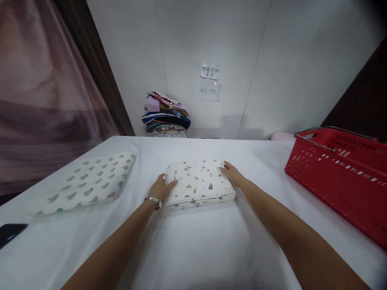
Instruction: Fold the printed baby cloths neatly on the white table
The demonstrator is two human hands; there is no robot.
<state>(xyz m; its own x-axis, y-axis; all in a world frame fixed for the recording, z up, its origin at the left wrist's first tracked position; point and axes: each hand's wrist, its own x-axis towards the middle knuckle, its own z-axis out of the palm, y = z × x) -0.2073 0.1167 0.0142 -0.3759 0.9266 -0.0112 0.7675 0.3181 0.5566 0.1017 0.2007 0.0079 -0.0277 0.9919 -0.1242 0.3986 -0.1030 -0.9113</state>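
Note:
A folded white cloth with small printed figures point(198, 183) lies in the middle of the white table point(193, 241). My left hand point(161, 188) rests on its left edge, thumb on top and fingers curled at the side; a bracelet is on that wrist. My right hand point(231, 172) lies flat on the cloth's far right corner, fingers stretched out. Neither hand lifts the cloth.
A second folded cloth with a heart print point(90, 183) lies to the left. A red plastic basket point(341, 177) stands at the right. A pile of folded clothes point(165, 114) sits against the wall, under two paper notes point(209, 80). A dark phone point(10, 233) lies at the left edge.

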